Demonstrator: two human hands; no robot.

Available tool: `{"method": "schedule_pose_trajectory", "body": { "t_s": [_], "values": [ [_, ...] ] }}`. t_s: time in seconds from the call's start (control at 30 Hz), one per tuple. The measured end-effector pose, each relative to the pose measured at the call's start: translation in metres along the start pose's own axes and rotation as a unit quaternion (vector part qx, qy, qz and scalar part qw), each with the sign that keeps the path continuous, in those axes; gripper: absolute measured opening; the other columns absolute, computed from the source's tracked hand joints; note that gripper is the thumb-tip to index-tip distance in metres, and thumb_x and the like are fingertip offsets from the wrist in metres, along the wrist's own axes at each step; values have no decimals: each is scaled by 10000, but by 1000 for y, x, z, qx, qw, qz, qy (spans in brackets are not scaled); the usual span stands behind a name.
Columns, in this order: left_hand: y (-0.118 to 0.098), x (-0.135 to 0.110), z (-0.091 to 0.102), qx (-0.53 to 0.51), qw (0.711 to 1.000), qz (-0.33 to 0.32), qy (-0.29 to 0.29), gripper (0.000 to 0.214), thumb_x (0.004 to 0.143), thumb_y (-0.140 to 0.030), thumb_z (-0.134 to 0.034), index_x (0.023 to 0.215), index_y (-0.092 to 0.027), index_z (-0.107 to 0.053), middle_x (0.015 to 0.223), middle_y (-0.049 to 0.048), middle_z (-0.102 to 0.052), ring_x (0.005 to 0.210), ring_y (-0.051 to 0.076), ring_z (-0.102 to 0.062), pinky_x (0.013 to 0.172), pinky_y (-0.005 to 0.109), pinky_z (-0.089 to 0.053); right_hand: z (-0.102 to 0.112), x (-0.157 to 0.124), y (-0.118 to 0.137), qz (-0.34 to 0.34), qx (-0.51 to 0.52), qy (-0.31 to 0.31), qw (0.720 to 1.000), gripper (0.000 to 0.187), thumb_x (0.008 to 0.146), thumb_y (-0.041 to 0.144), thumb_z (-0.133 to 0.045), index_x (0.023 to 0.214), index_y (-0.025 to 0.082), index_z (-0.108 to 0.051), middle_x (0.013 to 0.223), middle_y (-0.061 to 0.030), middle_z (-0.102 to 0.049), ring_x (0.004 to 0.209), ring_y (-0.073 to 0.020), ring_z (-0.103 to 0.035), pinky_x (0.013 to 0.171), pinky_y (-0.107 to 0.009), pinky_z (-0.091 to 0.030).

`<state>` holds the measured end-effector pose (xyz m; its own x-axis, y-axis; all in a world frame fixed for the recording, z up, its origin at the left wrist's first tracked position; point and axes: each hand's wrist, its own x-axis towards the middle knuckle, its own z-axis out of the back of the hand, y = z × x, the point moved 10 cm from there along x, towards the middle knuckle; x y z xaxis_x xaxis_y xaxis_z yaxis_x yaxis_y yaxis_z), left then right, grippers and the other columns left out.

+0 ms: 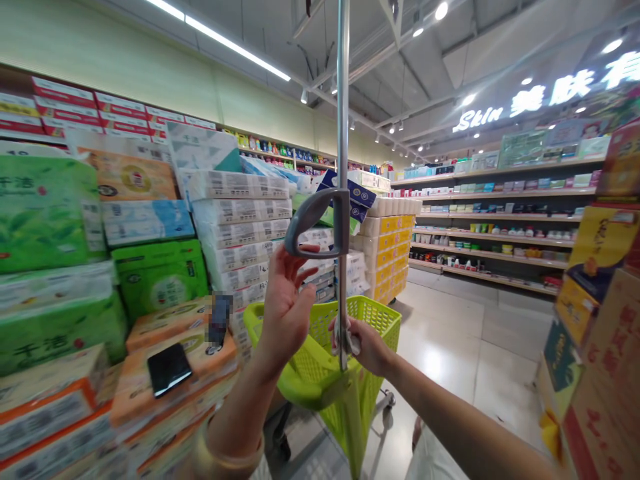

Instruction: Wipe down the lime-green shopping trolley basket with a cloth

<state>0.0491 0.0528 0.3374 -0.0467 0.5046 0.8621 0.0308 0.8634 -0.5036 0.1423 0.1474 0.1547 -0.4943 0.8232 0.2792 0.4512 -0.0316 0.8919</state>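
A grey looped handle [320, 230] is fixed to an upright metal pole [343, 100] on a lime-green rolling shopping basket [320, 393]. Just below the loop is my left hand [287, 300], its fingers apart and loosely bent; the fingertips come close to the handle's lower bar, and I cannot tell if they touch. Lower down, my right hand [367, 343] is closed on a crumpled white cloth [353, 343], which it presses round the bottom of the pole, near the basket's rim. Its fingertips are partly hidden by the pole.
Stacked tissue packs [240, 220] rise on the left. A black phone [169, 369] lies on an orange pack [135, 393] there. Cartons [607, 353] stand at the right edge. Shelves [500, 233] of small goods line the back, beyond the pale tiled floor [450, 347].
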Motion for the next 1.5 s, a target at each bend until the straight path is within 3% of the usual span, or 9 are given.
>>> {"method": "schedule_pose_trajectory", "body": {
  "t_s": [0.27,0.43,0.57,0.7,0.87,1.03,1.13,1.3,1.5],
  "values": [
    [-6,3,21,-7,999,-13,-36,524,744,-123,-570,1228,-271,-436,1127,42,-604,1139,194,-553,935,344,-465,-5,-18,-30,6,-95,19,995,278,799,380,-478,926,171,-609,726,-23,-642,644,-153,-580,593,-254,-415],
    [-8,1,38,-35,997,-9,-65,534,736,-133,-597,1224,-313,-478,1122,22,-622,1117,192,-574,987,363,-454,-19,-29,-29,63,-172,21,983,252,864,361,-479,1030,210,-593,896,-12,-595,816,-157,-543,758,-275,-434],
    [35,-30,51,-32,990,98,-93,665,731,-154,-589,1339,-343,-397,1346,33,-509,1219,206,-531,1047,393,-412,-31,-30,-28,100,-194,0,976,189,880,318,-461,991,219,-578,902,-3,-558,860,-156,-511,818,-275,-428],
    [85,-78,48,50,968,245,-36,581,754,-185,-545,1328,-245,-473,1324,70,-555,1301,223,-459,1133,441,-299,-47,-16,-15,97,-157,-19,983,201,818,277,-479,994,228,-562,859,3,-550,790,-151,-503,728,-253,-445],
    [84,-100,52,85,963,253,-37,497,747,-210,-551,1244,-219,-564,1344,68,-561,1271,242,-490,1131,445,-309,-66,1,11,130,-101,-36,986,355,816,298,-479,1164,233,-503,1007,-23,-590,935,-170,-546,840,-267,-460],
    [91,-117,51,70,958,278,-23,476,751,-203,-517,1226,-211,-556,1223,67,-633,1151,218,-583,1057,414,-404,-71,-17,-17,161,-152,-26,975,360,895,304,-442,1249,239,-426,1229,-53,-540,1136,-179,-516,1008,-313,-406],
    [100,-130,48,121,948,293,17,372,757,-199,-533,1124,-209,-595,1158,70,-656,1112,226,-598,1029,419,-421,-67,-32,-41,172,-227,-6,959,385,928,284,-429,1306,252,-365,1313,-74,-494,1216,-183,-487,1026,-323,-398],
    [106,-137,44,173,940,286,67,401,763,-144,-529,1156,-220,-506,1039,49,-674,988,199,-641,979,404,-454,-48,-43,-53,205,-407,6,890,392,874,199,-490,1262,214,-443,1231,-112,-553,1125,-238,-538,981,-401,-424],
    [109,-134,42,164,937,288,106,418,740,-134,-523,1146,-219,-463,947,16,-665,956,180,-643,972,395,-464,-25,-42,-54,198,-475,-99,852,369,888,165,-409,1246,213,-483,1178,-105,-530,1088,-222,-535,962,-419,-444]
  ]
}}
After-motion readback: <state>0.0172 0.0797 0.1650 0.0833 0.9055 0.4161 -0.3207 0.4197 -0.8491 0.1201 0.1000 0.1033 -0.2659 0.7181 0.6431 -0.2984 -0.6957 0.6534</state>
